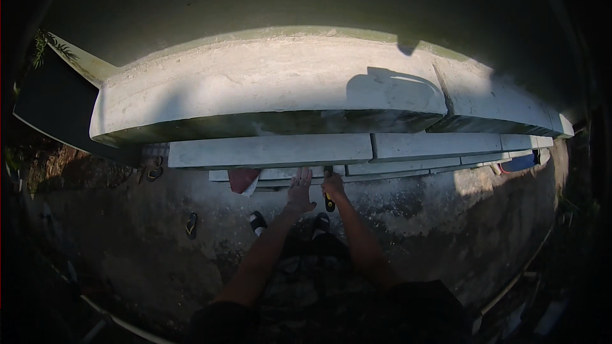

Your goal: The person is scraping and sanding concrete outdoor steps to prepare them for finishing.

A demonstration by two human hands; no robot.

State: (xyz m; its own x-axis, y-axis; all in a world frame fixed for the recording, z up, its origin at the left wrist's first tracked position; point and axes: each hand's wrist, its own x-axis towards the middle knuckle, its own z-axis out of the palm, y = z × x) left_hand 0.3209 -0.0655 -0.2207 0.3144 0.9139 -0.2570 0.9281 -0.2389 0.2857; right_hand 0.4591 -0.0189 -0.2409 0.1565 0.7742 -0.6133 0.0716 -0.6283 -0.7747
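Observation:
My left hand (299, 190) lies flat, fingers spread, on the face of a low wall of grey concrete blocks (271, 151). Right beside it my right hand (333, 186) is closed around a tool with a black and yellow handle (329, 203), its tip set against the blocks near a joint. Both forearms reach down and forward from the lower edge. My feet in dark sandals (257, 222) stand on the rough ground just below the hands.
A wide concrete slab (268, 83) caps the wall above the blocks. A reddish-brown bag (243, 179) leans at the wall's foot on the left. Loose sandals (190, 224) lie on the dirt ground at left. A blue thing (519, 163) lies far right.

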